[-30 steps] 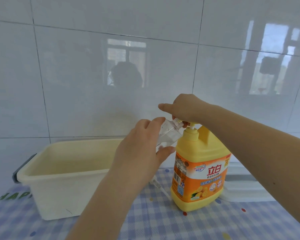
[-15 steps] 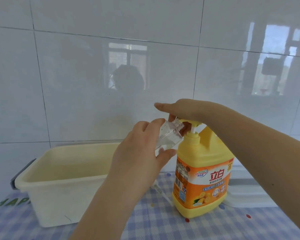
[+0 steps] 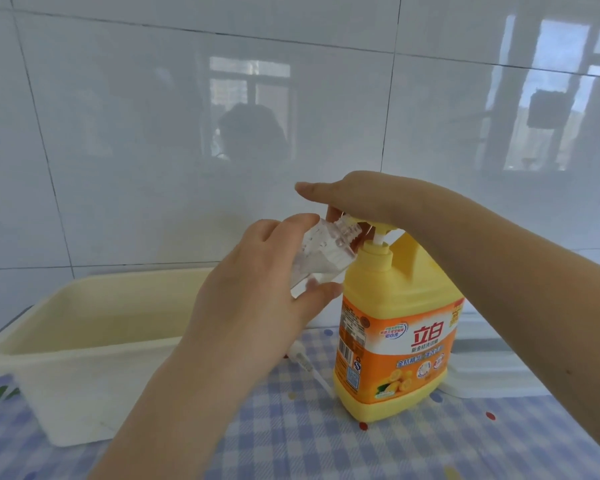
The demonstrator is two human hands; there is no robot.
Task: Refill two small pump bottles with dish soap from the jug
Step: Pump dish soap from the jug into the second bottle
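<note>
A yellow dish soap jug [image 3: 395, 341] with an orange label stands on the checked tablecloth, right of centre. My right hand [image 3: 354, 199] lies flat on the jug's pump head, fingers straight, and the white pump stem shows beneath it. My left hand [image 3: 257, 299] grips a small clear bottle [image 3: 84, 252] tilted, its threaded open neck held right at the pump spout. A loose white pump head with its tube [image 3: 309, 368] lies on the cloth behind my left wrist. No second small bottle is in view.
A cream plastic tub [image 3: 84, 341] stands at the left against the white tiled wall. A white flat lid or tray [image 3: 492, 368] lies behind the jug at the right. The blue checked tablecloth [image 3: 326, 445] covers the counter.
The pump head has risen from its pressed-down position, my right hand riding up on it with fingers straightening. The clear bottle stays at the spout. The camera view has shifted slightly.
</note>
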